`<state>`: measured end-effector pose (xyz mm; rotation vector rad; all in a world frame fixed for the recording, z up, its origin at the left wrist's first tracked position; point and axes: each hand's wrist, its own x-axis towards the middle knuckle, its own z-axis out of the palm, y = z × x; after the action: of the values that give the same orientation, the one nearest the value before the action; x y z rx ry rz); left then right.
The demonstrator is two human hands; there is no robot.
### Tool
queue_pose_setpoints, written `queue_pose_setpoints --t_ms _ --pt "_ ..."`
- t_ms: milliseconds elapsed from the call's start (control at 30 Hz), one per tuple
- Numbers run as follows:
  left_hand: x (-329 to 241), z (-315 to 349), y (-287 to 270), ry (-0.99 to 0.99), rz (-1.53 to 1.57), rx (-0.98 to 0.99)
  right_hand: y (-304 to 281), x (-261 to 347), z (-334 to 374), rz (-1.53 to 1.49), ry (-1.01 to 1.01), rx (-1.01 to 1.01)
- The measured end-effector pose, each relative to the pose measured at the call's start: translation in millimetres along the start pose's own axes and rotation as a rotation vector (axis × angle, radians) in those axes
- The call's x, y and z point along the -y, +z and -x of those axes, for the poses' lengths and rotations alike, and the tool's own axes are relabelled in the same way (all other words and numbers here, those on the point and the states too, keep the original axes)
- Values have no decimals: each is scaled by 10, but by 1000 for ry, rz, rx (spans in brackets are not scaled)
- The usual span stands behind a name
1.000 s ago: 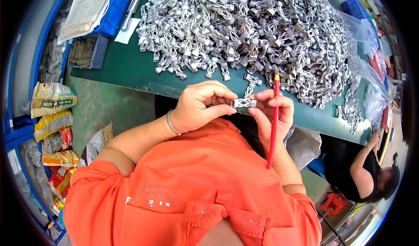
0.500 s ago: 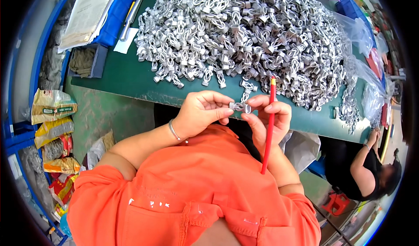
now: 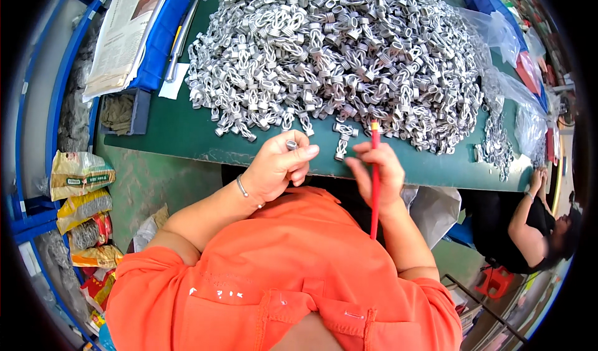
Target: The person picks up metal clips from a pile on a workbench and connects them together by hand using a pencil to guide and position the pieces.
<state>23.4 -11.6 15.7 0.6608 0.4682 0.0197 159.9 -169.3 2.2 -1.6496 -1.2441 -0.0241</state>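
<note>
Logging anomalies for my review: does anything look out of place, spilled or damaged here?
Nothing looks clearly spilled or damaged. Mildly odd: a silver piece lies out past the main heap, toward the near edge of the green table.

Inside the left hand [image 3: 277, 164], fingers hide all but one end of a metal piece [image 3: 291, 145]. Beyond both hands, the upper edge cuts off the heap of metal pieces [image 3: 336, 52]. Far right of the right hand [image 3: 386, 175], whatever a co-worker's hands [image 3: 539, 179] touch is too small to tell.
</note>
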Motion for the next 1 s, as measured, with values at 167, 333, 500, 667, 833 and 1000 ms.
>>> queue_pose_setpoints --t_ms 167,333,500,667,833,1000 --pt "59 -38 -4 92 -272 -74 113 -115 7 147 -132 155" --pt "72 -49 3 205 -548 -138 77 0 -19 -35 -101 -62" --pt "76 -91 1 465 -972 -37 141 43 -19 -220 -69 -102" --pt "102 -91 49 399 -1066 -79 248 16 -77 -220 11 -113" --pt "127 -128 -26 226 -650 -74 281 18 -103 -400 228 -151" --pt "-84 -50 -62 -54 -43 97 202 56 -119 -728 457 -135"
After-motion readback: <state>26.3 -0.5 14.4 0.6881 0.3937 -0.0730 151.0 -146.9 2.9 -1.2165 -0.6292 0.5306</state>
